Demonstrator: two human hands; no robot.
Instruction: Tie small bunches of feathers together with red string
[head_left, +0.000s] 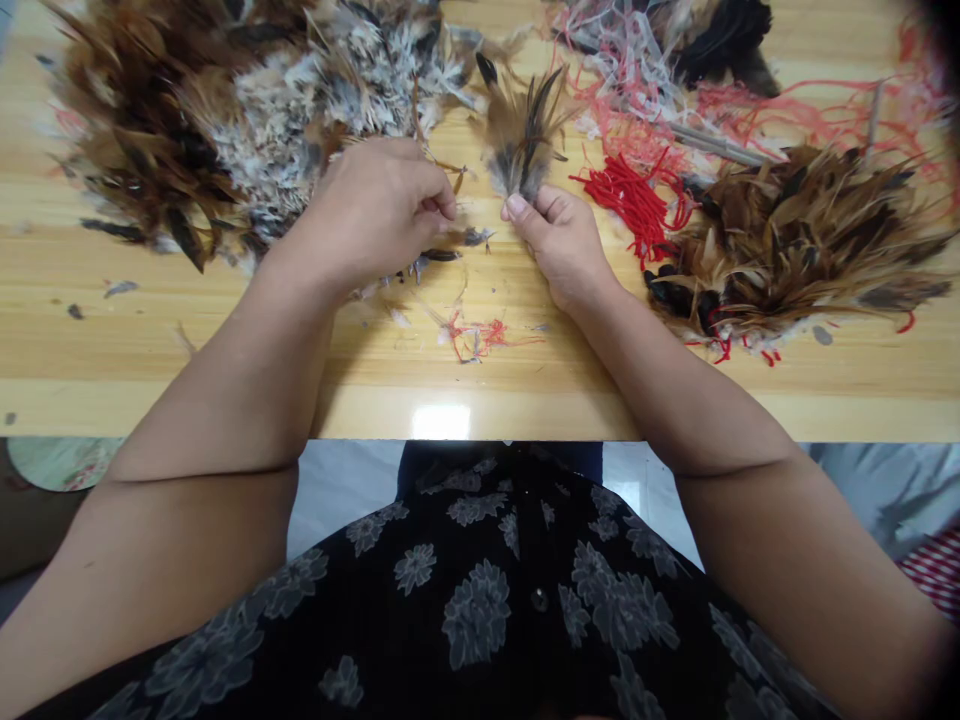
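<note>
My right hand [564, 240] is closed on the quill ends of a small bunch of brown and black feathers [522, 135], which fans away from me over the wooden table [135, 330]. My left hand [379, 212] is curled just to the left of it, its fingertips pinched together on a thin feather or quill near the bunch's base. A few loose dark feathers [442, 250] lie under and between the two hands.
A big heap of brown and grey-white feathers [225, 110] fills the far left. A pile of brown feathers tied with red thread [795, 245] lies at the right. Red thread [634, 195] and tangled string [630, 60] sit behind it. Thread scraps [476, 335] lie near the table's front edge.
</note>
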